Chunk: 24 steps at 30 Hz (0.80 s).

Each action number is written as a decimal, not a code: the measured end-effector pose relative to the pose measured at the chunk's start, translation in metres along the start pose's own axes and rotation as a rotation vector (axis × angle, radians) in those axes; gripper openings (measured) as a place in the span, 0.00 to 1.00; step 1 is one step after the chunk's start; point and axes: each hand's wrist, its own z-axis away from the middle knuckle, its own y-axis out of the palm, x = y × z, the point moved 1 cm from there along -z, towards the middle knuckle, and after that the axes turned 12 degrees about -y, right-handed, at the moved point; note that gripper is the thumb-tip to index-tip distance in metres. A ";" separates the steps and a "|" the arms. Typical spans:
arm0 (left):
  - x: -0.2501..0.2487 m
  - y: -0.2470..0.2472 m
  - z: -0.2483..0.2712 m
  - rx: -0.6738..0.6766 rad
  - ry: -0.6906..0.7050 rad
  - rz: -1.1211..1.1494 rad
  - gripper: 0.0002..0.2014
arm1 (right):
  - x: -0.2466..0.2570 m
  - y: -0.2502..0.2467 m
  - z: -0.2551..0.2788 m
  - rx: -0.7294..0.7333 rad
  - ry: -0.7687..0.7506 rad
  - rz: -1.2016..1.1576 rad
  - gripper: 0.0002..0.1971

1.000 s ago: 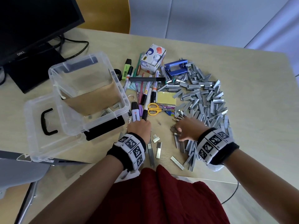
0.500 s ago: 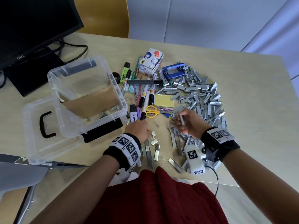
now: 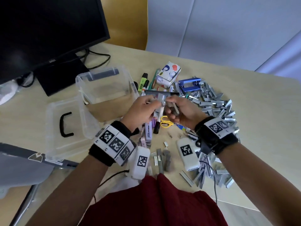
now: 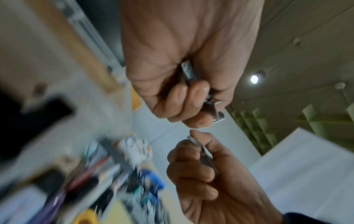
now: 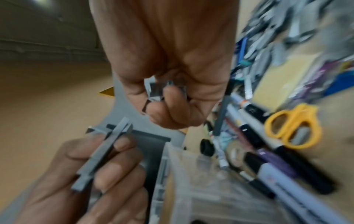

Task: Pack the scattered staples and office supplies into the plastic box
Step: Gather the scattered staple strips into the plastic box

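Observation:
Both my hands are raised above the table and meet in front of the clear plastic box [image 3: 82, 88]. My left hand [image 3: 155, 103] grips a few grey staple strips [image 5: 103, 153]. My right hand [image 3: 170, 103] curls its fingers round more staple strips [image 5: 156, 91], their ends showing in the right wrist view. The hands' fingertips nearly touch. A large pile of staple strips [image 3: 216, 103] lies on the table to the right. Several loose strips [image 3: 164, 159] lie near the front edge, between my wrists.
The box's lid [image 3: 53, 124] with a black handle lies left of the box. Markers [image 3: 148, 130], yellow scissors [image 3: 165, 122], a small cardboard box [image 3: 168, 75] and a blue punch [image 3: 189, 84] lie behind my hands. A monitor [image 3: 48, 30] stands at the back left.
Both hands have lifted off the table with staple strips and come together in front of the box. The head view has shifted.

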 end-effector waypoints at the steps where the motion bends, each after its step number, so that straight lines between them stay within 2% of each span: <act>1: -0.005 -0.012 0.004 -0.019 0.024 0.028 0.12 | 0.006 0.012 -0.005 0.029 -0.021 0.033 0.07; 3: -0.011 -0.036 0.008 -0.069 0.058 0.048 0.14 | 0.018 0.035 -0.014 0.066 -0.060 0.062 0.05; 5: -0.012 -0.061 0.010 -0.137 0.066 -0.013 0.14 | 0.027 0.056 -0.024 0.082 -0.108 0.115 0.11; 7: -0.011 -0.083 0.010 -0.199 0.045 -0.171 0.13 | 0.033 0.074 -0.032 0.092 -0.170 0.217 0.15; 9: -0.008 -0.101 0.008 -0.233 0.002 -0.393 0.12 | 0.034 0.089 -0.041 0.097 -0.218 0.366 0.14; 12: -0.003 -0.119 0.003 -0.207 -0.099 -0.748 0.10 | 0.030 0.104 -0.052 0.140 -0.243 0.604 0.11; 15: 0.002 -0.126 -0.001 -0.122 -0.254 -0.974 0.08 | 0.022 0.113 -0.055 0.231 -0.250 0.847 0.06; 18: 0.004 -0.126 -0.006 -0.068 -0.346 -1.122 0.05 | 0.013 0.117 -0.054 0.331 -0.219 1.077 0.05; 22: 0.003 -0.119 -0.014 -0.046 -0.349 -1.226 0.07 | 0.005 0.124 -0.055 0.433 -0.209 1.342 0.09; 24: 0.002 -0.115 -0.016 -0.014 -0.345 -1.250 0.07 | 0.003 0.126 -0.054 0.437 -0.201 1.369 0.13</act>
